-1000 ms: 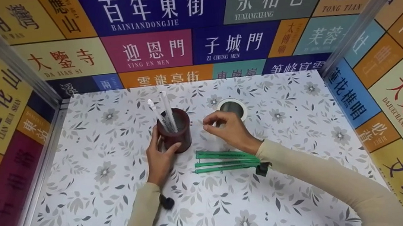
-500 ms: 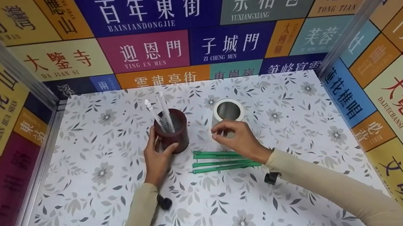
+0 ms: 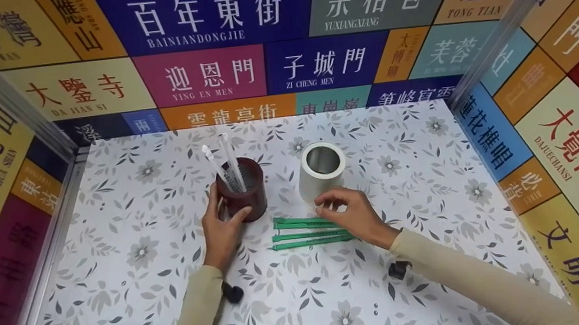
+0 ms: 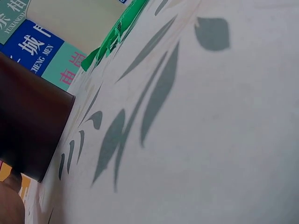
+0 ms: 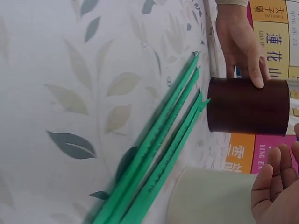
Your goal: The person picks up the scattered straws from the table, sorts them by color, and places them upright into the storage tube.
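My left hand (image 3: 221, 231) grips a dark red pen holder (image 3: 251, 201), thumb at the front and fingers around its left side. Two white straw-like sticks (image 3: 234, 171) lean upright inside the holder. To the right, my right hand (image 3: 357, 217) hovers over the right ends of several slim green wrapped sticks (image 3: 302, 236), which lie side by side on the table. Its fingers (image 5: 275, 175) are loosely bent, and nothing shows between them. A pale cylindrical cup (image 3: 318, 183) stands just behind that hand, apart from it. The left wrist view shows only part of the holder (image 4: 30, 121) and a thumb.
A white table cover (image 3: 170, 304) with grey leaves and flowers spreads under everything. Colourful panels (image 3: 215, 73) with printed characters enclose the back and both sides. Black wrist straps (image 3: 233, 293) sit at both sleeves.
My right hand has drawn back from in front of the pale cup toward me, down over the green sticks. The left hand keeps its hold on the pen holder.
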The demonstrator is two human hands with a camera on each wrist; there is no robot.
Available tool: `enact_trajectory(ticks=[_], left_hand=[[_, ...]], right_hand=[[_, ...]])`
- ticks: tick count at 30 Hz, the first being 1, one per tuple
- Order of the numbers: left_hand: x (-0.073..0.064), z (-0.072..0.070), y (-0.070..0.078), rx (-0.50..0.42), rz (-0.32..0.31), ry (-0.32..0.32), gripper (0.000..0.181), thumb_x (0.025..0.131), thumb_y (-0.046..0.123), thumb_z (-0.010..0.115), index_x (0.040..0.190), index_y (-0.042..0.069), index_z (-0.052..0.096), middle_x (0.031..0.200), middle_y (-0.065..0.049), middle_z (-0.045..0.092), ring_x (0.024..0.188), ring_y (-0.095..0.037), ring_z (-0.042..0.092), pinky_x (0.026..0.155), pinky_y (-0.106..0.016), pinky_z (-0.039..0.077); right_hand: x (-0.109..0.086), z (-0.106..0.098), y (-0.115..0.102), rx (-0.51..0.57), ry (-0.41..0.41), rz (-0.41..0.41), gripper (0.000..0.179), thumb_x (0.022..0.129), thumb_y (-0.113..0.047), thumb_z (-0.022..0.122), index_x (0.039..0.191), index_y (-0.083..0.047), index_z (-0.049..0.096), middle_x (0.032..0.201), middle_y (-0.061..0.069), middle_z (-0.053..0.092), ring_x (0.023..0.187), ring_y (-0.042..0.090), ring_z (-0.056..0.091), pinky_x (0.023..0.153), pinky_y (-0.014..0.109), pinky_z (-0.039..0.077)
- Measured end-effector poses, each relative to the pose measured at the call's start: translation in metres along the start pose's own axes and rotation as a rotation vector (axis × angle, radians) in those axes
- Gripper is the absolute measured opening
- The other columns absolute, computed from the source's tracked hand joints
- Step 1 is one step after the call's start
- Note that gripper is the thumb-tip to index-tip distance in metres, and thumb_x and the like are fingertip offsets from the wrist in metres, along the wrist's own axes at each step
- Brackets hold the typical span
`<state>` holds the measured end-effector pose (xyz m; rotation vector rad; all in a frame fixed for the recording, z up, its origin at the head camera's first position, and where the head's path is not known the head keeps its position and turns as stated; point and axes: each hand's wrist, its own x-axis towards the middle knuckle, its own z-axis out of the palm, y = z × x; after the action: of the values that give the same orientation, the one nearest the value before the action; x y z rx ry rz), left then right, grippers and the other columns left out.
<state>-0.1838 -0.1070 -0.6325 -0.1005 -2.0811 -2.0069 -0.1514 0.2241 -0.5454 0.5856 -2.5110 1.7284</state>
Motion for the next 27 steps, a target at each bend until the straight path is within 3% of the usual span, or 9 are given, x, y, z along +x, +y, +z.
enact_trajectory(ticks=[6, 11, 18, 27], left_hand=[[-0.001, 0.001, 0.000, -0.003, -0.007, 0.003, 0.107, 0.091, 0.021, 0.094, 0.176, 0.025, 0.030, 0.179, 0.000, 0.033, 0.163, -0.025, 0.034, 0.132, -0.036, 0.034], [0.000, -0.001, 0.001, -0.001, -0.022, -0.005, 0.108, 0.091, 0.019, 0.094, 0.177, 0.026, 0.028, 0.180, 0.001, 0.030, 0.165, -0.024, 0.031, 0.133, -0.035, 0.032], [0.000, -0.004, 0.002, -0.004, -0.020, -0.015, 0.105, 0.093, 0.017, 0.092, 0.177, 0.023, 0.028, 0.179, -0.003, 0.033, 0.164, -0.025, 0.034, 0.132, -0.035, 0.033], [-0.001, -0.005, 0.003, 0.037, -0.004, -0.043, 0.105, 0.095, 0.021, 0.091, 0.177, 0.024, 0.026, 0.179, -0.003, 0.032, 0.164, -0.025, 0.034, 0.133, -0.036, 0.033]], right_hand=[[-0.010, -0.009, 0.014, -0.005, 0.012, 0.051, 0.014, 0.102, -0.015, 0.083, 0.116, -0.014, 0.084, 0.110, 0.002, 0.080, 0.098, 0.020, 0.070, 0.085, 0.030, 0.059], [-0.016, -0.011, 0.024, -0.008, 0.047, 0.072, 0.017, 0.101, -0.010, 0.082, 0.118, -0.006, 0.083, 0.112, 0.006, 0.080, 0.098, 0.019, 0.071, 0.084, 0.026, 0.058], [-0.021, -0.014, 0.033, -0.012, 0.057, 0.106, 0.016, 0.101, -0.012, 0.083, 0.117, -0.010, 0.084, 0.112, 0.006, 0.080, 0.097, 0.020, 0.071, 0.084, 0.026, 0.058], [-0.025, -0.018, 0.043, -0.021, 0.076, 0.145, 0.023, 0.102, -0.014, 0.082, 0.120, 0.001, 0.081, 0.112, 0.004, 0.080, 0.097, 0.020, 0.071, 0.084, 0.027, 0.058]])
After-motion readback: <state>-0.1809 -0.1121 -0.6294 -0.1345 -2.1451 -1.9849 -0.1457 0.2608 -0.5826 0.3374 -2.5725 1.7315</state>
